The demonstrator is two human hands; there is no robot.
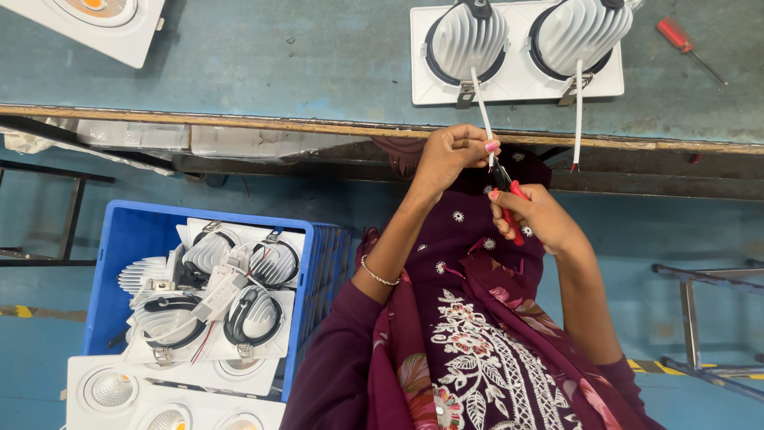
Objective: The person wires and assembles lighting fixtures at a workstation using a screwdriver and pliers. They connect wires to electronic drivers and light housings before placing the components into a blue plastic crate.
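A white twin downlight fitting (517, 76) with two ribbed heat sinks lies on the blue-grey workbench (318, 64). Two white cables hang from it over the bench's front edge. My left hand (452, 153) pinches the left cable (481, 99) near its lower end. My right hand (537, 215) grips red-handled pliers (509, 199), whose jaws meet that cable's tip just below my left fingers. The right cable (577, 119) hangs free with a red end.
A blue plastic crate (119, 239) at the lower left holds several similar fittings, with more white ones stacked in front. A red screwdriver (686, 46) lies on the bench at the right. Another white fitting (95, 20) sits at the top left. Metal frames stand on the floor.
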